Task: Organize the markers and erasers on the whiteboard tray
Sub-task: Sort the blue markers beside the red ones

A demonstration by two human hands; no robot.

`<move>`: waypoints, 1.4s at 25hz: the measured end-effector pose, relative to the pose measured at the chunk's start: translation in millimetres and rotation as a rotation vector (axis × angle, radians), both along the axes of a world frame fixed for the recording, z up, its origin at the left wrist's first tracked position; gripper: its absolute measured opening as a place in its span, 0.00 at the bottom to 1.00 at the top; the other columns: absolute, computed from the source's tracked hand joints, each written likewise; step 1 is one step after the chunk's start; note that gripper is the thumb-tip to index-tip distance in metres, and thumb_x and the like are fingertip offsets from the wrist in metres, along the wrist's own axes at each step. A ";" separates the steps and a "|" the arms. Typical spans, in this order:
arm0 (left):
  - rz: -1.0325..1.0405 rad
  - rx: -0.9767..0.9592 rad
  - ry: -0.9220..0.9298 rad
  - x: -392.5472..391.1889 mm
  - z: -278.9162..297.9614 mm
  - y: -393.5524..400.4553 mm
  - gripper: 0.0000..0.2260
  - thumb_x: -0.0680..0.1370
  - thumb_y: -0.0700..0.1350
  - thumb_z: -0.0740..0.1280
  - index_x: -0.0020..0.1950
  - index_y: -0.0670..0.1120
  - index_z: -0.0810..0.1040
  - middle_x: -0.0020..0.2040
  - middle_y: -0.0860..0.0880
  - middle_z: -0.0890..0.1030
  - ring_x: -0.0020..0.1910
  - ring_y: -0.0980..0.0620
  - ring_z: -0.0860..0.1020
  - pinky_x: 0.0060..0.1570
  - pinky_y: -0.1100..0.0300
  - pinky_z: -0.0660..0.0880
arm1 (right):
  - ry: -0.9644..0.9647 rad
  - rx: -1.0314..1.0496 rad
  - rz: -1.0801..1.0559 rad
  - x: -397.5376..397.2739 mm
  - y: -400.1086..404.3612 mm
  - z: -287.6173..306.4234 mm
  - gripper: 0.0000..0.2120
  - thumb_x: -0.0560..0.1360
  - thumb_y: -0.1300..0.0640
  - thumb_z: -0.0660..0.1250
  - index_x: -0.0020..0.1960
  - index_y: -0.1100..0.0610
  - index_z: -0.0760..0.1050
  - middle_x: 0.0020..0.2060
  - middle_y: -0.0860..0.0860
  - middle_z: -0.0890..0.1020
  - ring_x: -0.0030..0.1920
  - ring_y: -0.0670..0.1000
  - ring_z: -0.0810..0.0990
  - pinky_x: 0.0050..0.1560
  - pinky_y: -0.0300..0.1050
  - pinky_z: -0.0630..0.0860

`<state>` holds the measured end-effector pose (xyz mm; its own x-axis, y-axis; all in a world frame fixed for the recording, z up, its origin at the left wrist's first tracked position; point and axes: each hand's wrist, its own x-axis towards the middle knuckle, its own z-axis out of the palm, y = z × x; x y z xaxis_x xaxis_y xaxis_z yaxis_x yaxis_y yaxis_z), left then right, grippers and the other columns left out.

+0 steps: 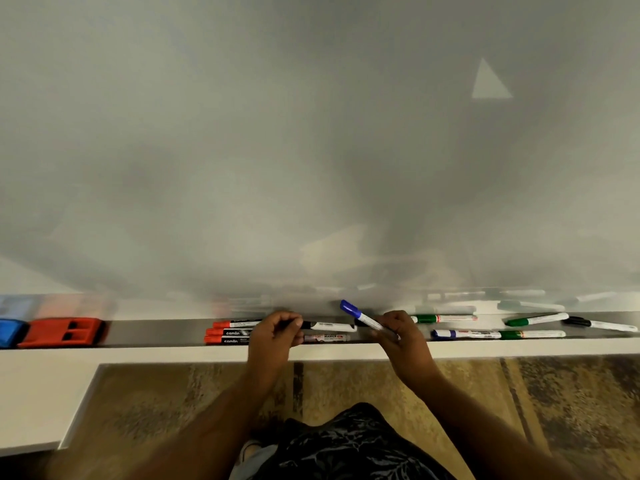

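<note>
The whiteboard tray [156, 332] runs across the view below the whiteboard. My left hand [273, 336] grips a black-capped marker [329, 326] that lies level over the tray's middle. Lifted above the tray, a blue-capped marker [360, 315] tilts up to the left in my right hand [401, 332]. Three red-capped markers [228, 336] lie stacked left of my left hand. Another marker with a printed label [325, 338] rests between my hands. At the far left sit a red eraser [62, 331] and a blue eraser [10, 332].
Right of my hands the tray holds green-capped markers [443, 319] [535, 319] [533, 335], a blue-capped marker [464, 334] and a black-capped marker [602, 324], lying at mixed angles. The blank whiteboard [311, 150] fills the upper view. A patterned floor [485, 393] lies below the tray.
</note>
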<state>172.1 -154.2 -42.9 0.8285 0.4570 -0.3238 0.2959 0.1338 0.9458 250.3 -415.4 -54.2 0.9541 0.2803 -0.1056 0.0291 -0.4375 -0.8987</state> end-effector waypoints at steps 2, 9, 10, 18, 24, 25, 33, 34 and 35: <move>0.040 0.084 -0.020 -11.1 2.5 17.7 0.11 0.78 0.37 0.71 0.47 0.53 0.85 0.46 0.47 0.87 0.43 0.46 0.86 0.42 0.57 0.84 | -0.138 -0.154 0.057 -1.8 4.2 -5.9 0.15 0.77 0.65 0.73 0.61 0.52 0.84 0.47 0.46 0.75 0.46 0.45 0.77 0.46 0.31 0.72; 0.203 0.068 -0.053 -49.4 11.9 65.9 0.09 0.79 0.35 0.70 0.45 0.48 0.85 0.41 0.43 0.85 0.38 0.48 0.83 0.38 0.55 0.84 | -0.412 -0.428 0.219 -3.5 41.6 -6.7 0.09 0.75 0.55 0.74 0.54 0.48 0.80 0.49 0.46 0.82 0.49 0.49 0.77 0.47 0.46 0.77; 0.192 0.053 -0.054 -51.5 13.1 67.4 0.08 0.79 0.36 0.70 0.46 0.47 0.85 0.41 0.42 0.85 0.39 0.47 0.83 0.39 0.54 0.84 | -0.431 -0.450 0.228 -2.6 48.2 -5.2 0.07 0.75 0.55 0.74 0.53 0.48 0.80 0.49 0.46 0.83 0.51 0.49 0.78 0.49 0.49 0.78; 0.018 -0.025 0.008 -17.8 9.3 17.1 0.07 0.77 0.35 0.71 0.50 0.44 0.85 0.46 0.41 0.87 0.45 0.43 0.87 0.44 0.57 0.84 | -0.350 -0.389 0.185 -12.3 34.8 -5.6 0.13 0.78 0.56 0.68 0.61 0.49 0.82 0.58 0.46 0.84 0.58 0.50 0.80 0.58 0.49 0.77; -0.249 0.022 0.063 20.3 -0.6 -48.1 0.10 0.78 0.36 0.72 0.46 0.53 0.86 0.46 0.45 0.87 0.48 0.45 0.87 0.49 0.54 0.84 | -0.182 -0.230 0.132 -19.8 -35.8 -0.1 0.12 0.78 0.52 0.73 0.61 0.46 0.82 0.49 0.40 0.83 0.46 0.38 0.79 0.48 0.32 0.74; -0.314 0.072 0.076 25.6 -1.6 -58.6 0.11 0.77 0.38 0.73 0.46 0.55 0.86 0.46 0.49 0.87 0.48 0.48 0.86 0.48 0.54 0.84 | -0.186 -0.242 0.076 -19.9 -47.7 -0.1 0.11 0.78 0.53 0.74 0.60 0.46 0.83 0.48 0.41 0.83 0.45 0.38 0.79 0.48 0.32 0.74; -0.441 0.341 0.102 24.4 5.4 -83.5 0.13 0.78 0.39 0.72 0.47 0.59 0.83 0.44 0.56 0.85 0.42 0.53 0.85 0.36 0.57 0.84 | -0.230 -0.357 -0.120 -4.4 -98.6 -5.0 0.10 0.78 0.59 0.73 0.58 0.51 0.85 0.52 0.47 0.87 0.51 0.48 0.81 0.51 0.45 0.79; -0.443 0.345 0.118 20.5 7.7 -80.9 0.12 0.78 0.39 0.72 0.47 0.58 0.83 0.44 0.56 0.85 0.42 0.54 0.85 0.35 0.57 0.83 | -0.231 -0.352 -0.130 -3.0 -100.1 -5.6 0.10 0.78 0.59 0.73 0.58 0.51 0.85 0.52 0.48 0.87 0.51 0.49 0.82 0.51 0.47 0.80; -0.442 0.352 0.135 16.4 9.6 -77.5 0.11 0.78 0.40 0.72 0.47 0.57 0.83 0.44 0.56 0.85 0.42 0.54 0.85 0.36 0.56 0.83 | -0.232 -0.349 -0.140 -2.2 -100.9 -6.2 0.10 0.78 0.59 0.73 0.57 0.51 0.86 0.52 0.48 0.87 0.52 0.49 0.82 0.51 0.48 0.80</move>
<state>188.5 -231.8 -33.3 0.9271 0.1762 -0.3309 0.3730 -0.3452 0.8612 248.1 -516.3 -60.4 0.9899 0.1325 0.0508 0.1319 -0.7281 -0.6727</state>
